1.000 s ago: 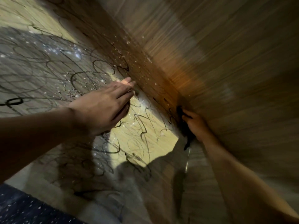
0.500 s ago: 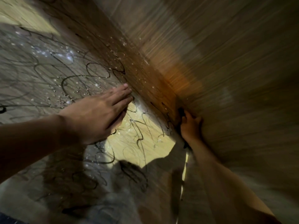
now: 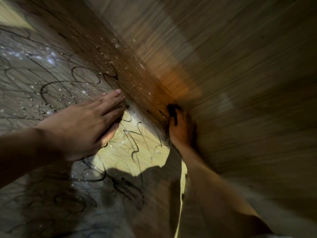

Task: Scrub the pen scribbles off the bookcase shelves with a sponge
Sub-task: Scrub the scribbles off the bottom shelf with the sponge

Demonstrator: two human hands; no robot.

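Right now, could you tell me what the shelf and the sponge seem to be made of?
Shelf: wood or wood-look laminate, matte, with straight grain lines under the pen loops. Sponge: dark and mostly hidden in the right hand; its material cannot be told.

Motion blur smeared the wood panel (image 3: 231, 83) on the right into streaks. A dark object (image 3: 172, 111) in the right hand (image 3: 181, 131) was mostly hidden by the fingers, its kind unclear. Both forearms were cut off by the frame edges.
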